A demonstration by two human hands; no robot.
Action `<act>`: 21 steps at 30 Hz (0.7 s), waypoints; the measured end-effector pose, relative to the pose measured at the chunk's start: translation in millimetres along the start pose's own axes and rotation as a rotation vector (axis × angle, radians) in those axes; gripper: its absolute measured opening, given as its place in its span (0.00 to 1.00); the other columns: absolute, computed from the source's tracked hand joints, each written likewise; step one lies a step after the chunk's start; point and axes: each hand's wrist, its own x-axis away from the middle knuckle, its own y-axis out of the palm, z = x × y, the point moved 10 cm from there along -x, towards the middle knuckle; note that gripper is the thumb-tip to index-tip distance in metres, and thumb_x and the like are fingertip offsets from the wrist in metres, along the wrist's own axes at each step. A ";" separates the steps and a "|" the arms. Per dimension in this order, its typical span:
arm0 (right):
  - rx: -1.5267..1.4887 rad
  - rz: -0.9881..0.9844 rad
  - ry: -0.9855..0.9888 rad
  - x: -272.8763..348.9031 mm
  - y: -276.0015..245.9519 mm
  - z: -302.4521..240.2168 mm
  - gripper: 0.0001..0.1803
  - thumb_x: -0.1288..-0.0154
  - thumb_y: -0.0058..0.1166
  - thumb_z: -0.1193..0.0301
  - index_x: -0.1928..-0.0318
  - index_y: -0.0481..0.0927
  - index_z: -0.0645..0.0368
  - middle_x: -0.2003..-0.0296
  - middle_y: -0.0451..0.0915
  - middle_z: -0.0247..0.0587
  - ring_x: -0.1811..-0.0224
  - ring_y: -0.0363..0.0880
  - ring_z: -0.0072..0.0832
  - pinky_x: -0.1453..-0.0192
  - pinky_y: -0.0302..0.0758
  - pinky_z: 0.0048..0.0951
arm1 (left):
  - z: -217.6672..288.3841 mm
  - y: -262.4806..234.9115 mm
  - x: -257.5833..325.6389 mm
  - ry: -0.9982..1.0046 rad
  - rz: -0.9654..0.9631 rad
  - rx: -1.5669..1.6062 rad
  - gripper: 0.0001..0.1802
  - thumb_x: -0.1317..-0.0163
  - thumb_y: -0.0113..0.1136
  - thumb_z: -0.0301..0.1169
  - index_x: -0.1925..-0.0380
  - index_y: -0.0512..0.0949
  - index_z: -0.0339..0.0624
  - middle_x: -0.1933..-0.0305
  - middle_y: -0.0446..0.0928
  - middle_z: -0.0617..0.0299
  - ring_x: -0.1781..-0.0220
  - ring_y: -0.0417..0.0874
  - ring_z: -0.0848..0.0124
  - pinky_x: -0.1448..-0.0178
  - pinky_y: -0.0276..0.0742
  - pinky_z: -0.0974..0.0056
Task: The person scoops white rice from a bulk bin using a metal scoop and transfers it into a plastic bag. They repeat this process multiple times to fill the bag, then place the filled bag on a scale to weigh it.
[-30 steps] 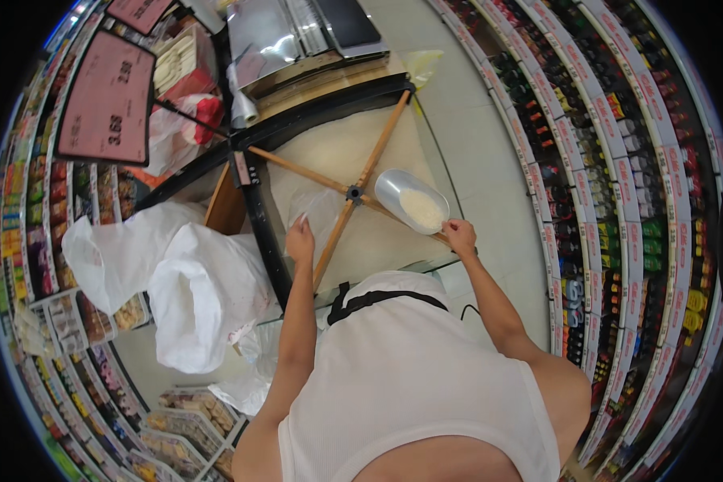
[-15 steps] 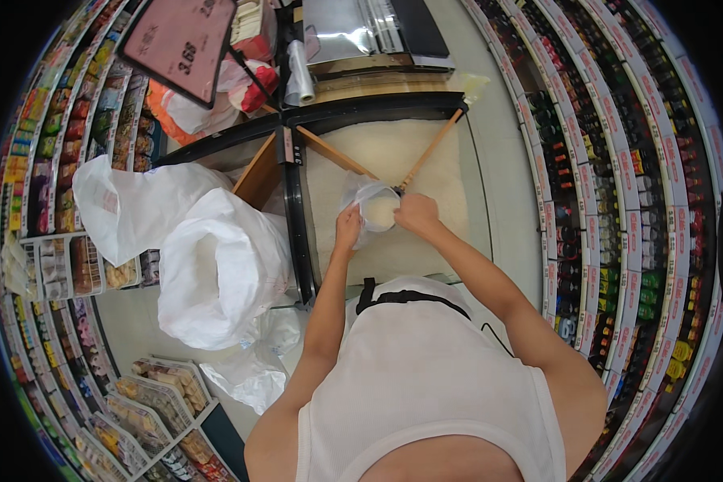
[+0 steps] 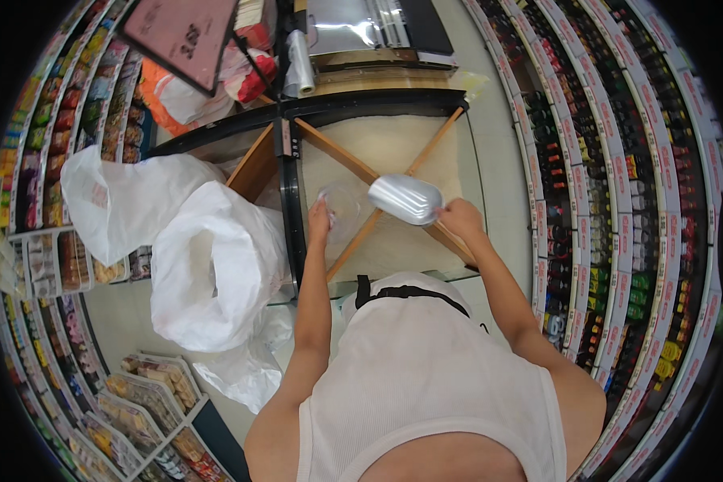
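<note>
My right hand (image 3: 461, 218) is closed around the handle end of a shiny metal scoop (image 3: 405, 199). The scoop is held over a square bin with a black rim (image 3: 369, 105), and its rounded metal side faces up. White grain (image 3: 353, 153), perhaps rice, fills the bin beneath crossed wooden slats (image 3: 440, 148). On the bin's left side, my left hand (image 3: 319, 220) pinches a see-through plastic bag (image 3: 346, 210). The bag is blurred, and its contents cannot be made out. Scoop and bag are apart.
Left of the bin stands a large white sack (image 3: 181, 277), its mouth open. Behind lie a roll of plastic bags (image 3: 299, 68) and a pink price sign (image 3: 186, 36). Shelves of bottles (image 3: 610, 241) line the right; packaged snacks (image 3: 156, 386) fill the left.
My hands have moved apart from close together over the bin, the right going right and the left going left with the bag. The metal scoop now shows fully.
</note>
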 end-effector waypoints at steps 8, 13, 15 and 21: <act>-0.227 0.191 0.399 23.6 62.6 189.7 0.23 0.37 0.54 0.52 0.67 0.85 0.62 0.66 0.84 0.55 0.60 0.83 0.50 0.55 0.78 0.45 | 11.8 39.2 -2.0 -0.033 -0.005 -0.070 0.18 0.29 0.50 0.45 0.67 0.77 0.40 0.83 0.71 0.66 0.88 0.68 0.76 0.85 0.61 0.69; -0.184 0.129 0.343 -17.0 78.3 177.4 0.19 0.35 0.51 0.60 0.63 0.83 0.65 0.62 0.82 0.59 0.55 0.81 0.54 0.52 0.78 0.48 | -39.8 24.3 -7.1 -0.170 0.021 -0.100 0.14 0.32 0.54 0.39 0.64 0.78 0.39 0.80 0.74 0.62 0.85 0.75 0.73 0.82 0.66 0.69; -0.198 0.086 0.358 -39.1 83.3 171.2 0.17 0.37 0.52 0.62 0.62 0.84 0.64 0.61 0.83 0.57 0.55 0.82 0.52 0.52 0.78 0.46 | -51.4 16.2 -1.6 -0.199 0.028 -0.093 0.13 0.32 0.54 0.37 0.59 0.79 0.38 0.76 0.76 0.60 0.84 0.76 0.72 0.81 0.68 0.69; -0.338 -0.067 0.603 -132.6 134.8 180.8 0.17 0.41 0.51 0.62 0.58 0.85 0.59 0.56 0.84 0.50 0.52 0.83 0.45 0.51 0.78 0.42 | -54.5 -0.6 16.0 -0.276 0.071 -0.134 0.16 0.31 0.53 0.34 0.47 0.79 0.41 0.68 0.77 0.60 0.81 0.78 0.70 0.78 0.72 0.68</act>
